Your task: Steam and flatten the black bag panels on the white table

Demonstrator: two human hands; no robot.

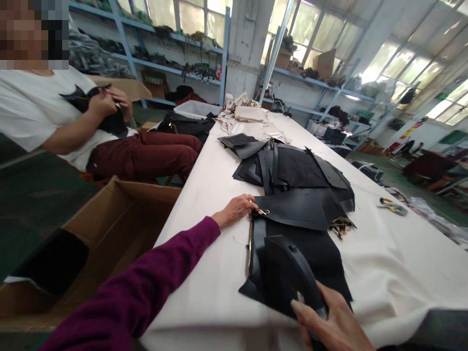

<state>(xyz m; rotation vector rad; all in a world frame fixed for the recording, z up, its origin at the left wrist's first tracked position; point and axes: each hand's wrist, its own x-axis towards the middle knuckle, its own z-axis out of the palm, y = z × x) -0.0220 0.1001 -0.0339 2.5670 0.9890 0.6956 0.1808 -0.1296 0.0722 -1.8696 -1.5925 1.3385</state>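
Note:
My left hand [236, 209], in a purple sleeve, pinches a small gold zipper pull [262, 211] at the corner of a black leather panel [292, 208]. A gold zipper [250, 246] runs down the panel's left edge toward me. My right hand [329, 319] grips the near end of a black folded leather piece [288, 273] at the table's front edge. More black cut pieces [288, 168] lie stacked just beyond.
White-covered table [204, 195] runs away from me. Cream fabric pieces [248, 114] lie at its far end, scissors [391, 206] to the right. An open cardboard box [109, 229] stands at left. A seated person [73, 122] handles black material. Shelves line the back wall.

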